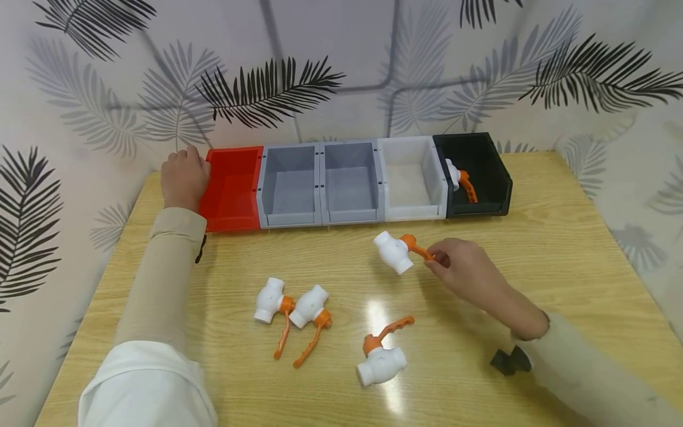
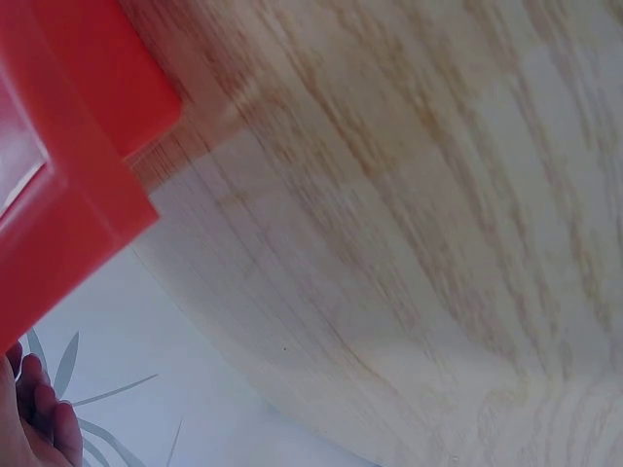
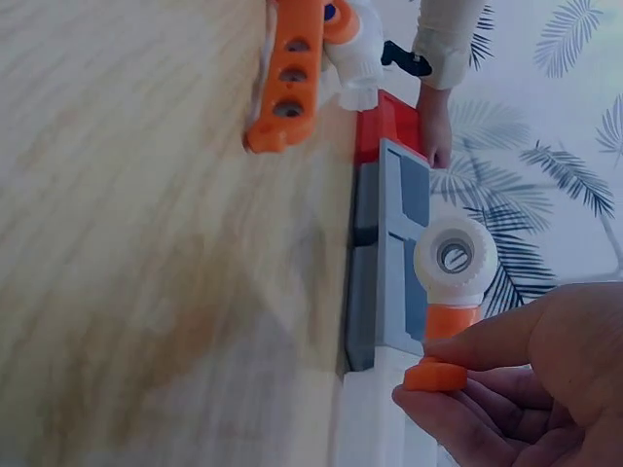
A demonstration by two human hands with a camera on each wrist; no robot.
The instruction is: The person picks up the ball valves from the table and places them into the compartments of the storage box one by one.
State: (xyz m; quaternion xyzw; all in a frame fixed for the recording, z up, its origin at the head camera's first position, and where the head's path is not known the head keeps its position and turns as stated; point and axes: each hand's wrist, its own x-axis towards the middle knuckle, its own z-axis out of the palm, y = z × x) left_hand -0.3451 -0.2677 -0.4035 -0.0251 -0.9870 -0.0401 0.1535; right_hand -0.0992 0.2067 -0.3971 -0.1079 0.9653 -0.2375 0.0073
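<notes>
My right hand (image 1: 469, 267) pinches the orange lever handle of a white plastic ball valve (image 1: 393, 252) between thumb and fingers. The valve hangs in front of the white bin (image 1: 408, 172); its round open end shows in the right wrist view. At the far left, my left hand (image 1: 184, 176) has its fingers curled at the left rim of the red bin (image 1: 232, 222). Part of that grip is hidden behind the bin in the left wrist view. Another ball valve (image 1: 453, 175) lies inside the black bin (image 1: 477, 207).
Two grey bins (image 1: 292, 218) stand between the red and white ones, in one row along the back. Two ball valves (image 1: 268, 301) lie side by side on the wooden table (image 1: 224, 379). A third valve (image 1: 381, 365) lies nearer the front. A leaf-patterned cloth (image 1: 341, 53) hangs behind.
</notes>
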